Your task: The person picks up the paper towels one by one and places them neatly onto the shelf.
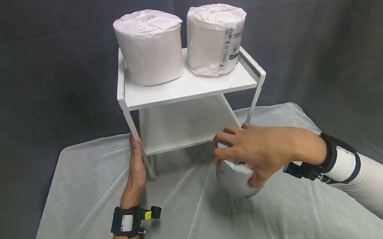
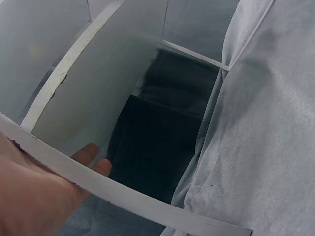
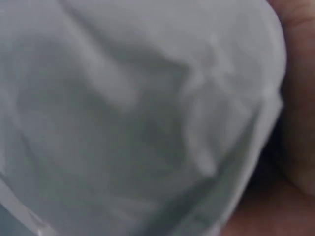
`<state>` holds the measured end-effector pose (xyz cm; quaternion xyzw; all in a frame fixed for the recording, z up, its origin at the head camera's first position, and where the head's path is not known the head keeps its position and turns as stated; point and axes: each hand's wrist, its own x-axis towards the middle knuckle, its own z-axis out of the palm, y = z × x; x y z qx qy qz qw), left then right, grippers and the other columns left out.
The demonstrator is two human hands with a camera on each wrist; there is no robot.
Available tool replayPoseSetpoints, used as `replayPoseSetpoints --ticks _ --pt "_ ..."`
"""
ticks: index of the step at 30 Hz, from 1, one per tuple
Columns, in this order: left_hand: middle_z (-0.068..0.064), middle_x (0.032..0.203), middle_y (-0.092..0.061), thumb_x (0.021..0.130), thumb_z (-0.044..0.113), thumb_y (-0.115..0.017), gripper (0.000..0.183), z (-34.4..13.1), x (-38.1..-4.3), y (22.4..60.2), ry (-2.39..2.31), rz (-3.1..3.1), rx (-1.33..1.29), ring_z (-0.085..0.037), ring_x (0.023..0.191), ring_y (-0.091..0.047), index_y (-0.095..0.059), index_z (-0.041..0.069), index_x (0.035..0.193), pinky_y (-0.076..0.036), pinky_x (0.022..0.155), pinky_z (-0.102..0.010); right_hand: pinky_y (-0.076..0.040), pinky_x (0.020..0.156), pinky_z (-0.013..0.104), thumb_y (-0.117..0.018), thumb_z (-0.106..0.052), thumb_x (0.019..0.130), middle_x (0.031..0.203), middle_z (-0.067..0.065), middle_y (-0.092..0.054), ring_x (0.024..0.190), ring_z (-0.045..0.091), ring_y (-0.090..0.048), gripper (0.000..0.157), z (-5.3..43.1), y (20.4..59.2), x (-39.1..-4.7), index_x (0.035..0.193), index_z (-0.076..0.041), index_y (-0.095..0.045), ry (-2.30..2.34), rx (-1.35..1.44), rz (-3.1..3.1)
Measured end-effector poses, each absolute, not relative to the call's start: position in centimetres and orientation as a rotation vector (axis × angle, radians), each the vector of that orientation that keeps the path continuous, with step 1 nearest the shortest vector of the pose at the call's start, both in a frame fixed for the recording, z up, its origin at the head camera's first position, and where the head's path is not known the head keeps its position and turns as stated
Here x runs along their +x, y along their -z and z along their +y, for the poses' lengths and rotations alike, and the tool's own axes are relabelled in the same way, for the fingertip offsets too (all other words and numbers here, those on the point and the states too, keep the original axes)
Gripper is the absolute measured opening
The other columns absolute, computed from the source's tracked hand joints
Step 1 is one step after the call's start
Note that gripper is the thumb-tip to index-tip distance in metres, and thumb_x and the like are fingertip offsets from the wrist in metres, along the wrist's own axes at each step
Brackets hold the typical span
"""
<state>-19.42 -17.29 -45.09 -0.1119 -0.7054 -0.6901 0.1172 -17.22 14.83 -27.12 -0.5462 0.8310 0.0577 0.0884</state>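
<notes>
My right hand (image 1: 254,150) grips a wrapped toilet paper roll (image 1: 234,179) from above, fingers spread over its top and thumb down its near side. This roll is in front of the white two-tier rack's (image 1: 188,92) lower right. White crinkled wrapping (image 3: 138,118) fills the right wrist view, blurred. At the rack's left front leg, my left hand (image 1: 137,170) rests with extended fingers. Two fingertips (image 2: 102,167) show past the leg, by the lower shelf, in the left wrist view; the other fingers are mostly hidden.
Two more wrapped toilet paper rolls, a left one (image 1: 150,49) and a right one with printing (image 1: 216,41), stand upright on the top shelf. The lower shelf (image 1: 185,124) slopes in view. A grey cloth (image 1: 92,208) covers the table; a dark curtain (image 1: 50,72) hangs behind.
</notes>
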Motion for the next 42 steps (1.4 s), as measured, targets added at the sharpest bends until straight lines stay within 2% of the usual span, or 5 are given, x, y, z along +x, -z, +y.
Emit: replayPoseSetpoints --ticks 18,29,34,38,42 --pt "-0.017 0.177 0.010 0.112 0.052 -0.010 0.076 -17.2 -19.6 45.0 2.006 -2.059 -0.360 -0.029 0.163 0.012 0.010 0.005 0.168 0.012 0.128 -0.054 -0.049 0.091 0.057 -0.091 -0.041 0.078 0.142 0.003 -0.046 0.129 0.029 -0.047 0.076 11.3 23.6 -21.2 0.141 -0.027 -0.052 -0.154 -1.541 2.490" --pt "-0.015 0.177 0.010 0.112 0.051 -0.008 0.075 -17.1 -19.7 45.1 1.960 -2.076 -0.378 -0.027 0.163 0.011 0.010 0.005 0.169 0.010 0.129 -0.053 -0.053 0.094 0.042 -0.091 -0.032 0.078 0.140 0.006 -0.050 0.107 0.021 -0.058 0.078 10.5 24.6 -24.1 0.143 -0.022 -0.050 -0.025 -1.386 2.456" --pt "-0.015 0.177 0.012 0.111 0.053 -0.009 0.077 -17.1 -19.5 45.0 1.975 -2.078 -0.374 -0.027 0.163 0.012 0.011 0.006 0.169 0.011 0.128 -0.054 -0.053 0.084 0.038 -0.090 -0.028 0.080 0.105 0.001 -0.062 0.082 0.015 -0.058 0.080 10.2 24.4 -24.9 0.147 -0.018 -0.046 0.007 -1.365 2.431" --pt "-0.018 0.176 0.012 0.112 0.053 -0.009 0.077 -17.2 -19.4 45.1 1.994 -2.067 -0.378 -0.031 0.163 0.013 0.011 0.005 0.168 0.013 0.128 -0.056 -0.052 0.076 0.038 -0.087 -0.028 0.082 0.077 -0.004 -0.057 0.070 0.013 -0.052 0.089 9.8 24.5 -25.2 0.157 -0.015 -0.040 0.000 -1.314 2.464" --pt "-0.020 0.176 0.009 0.112 0.050 -0.009 0.075 -17.3 -19.4 45.2 1.985 -2.067 -0.372 -0.031 0.163 0.010 0.009 0.004 0.168 0.011 0.128 -0.056 -0.051 0.098 0.041 -0.084 -0.029 0.084 0.112 0.004 -0.068 0.094 0.018 -0.060 0.098 9.4 25.2 -25.8 0.165 -0.010 -0.032 -0.014 -1.301 2.511"
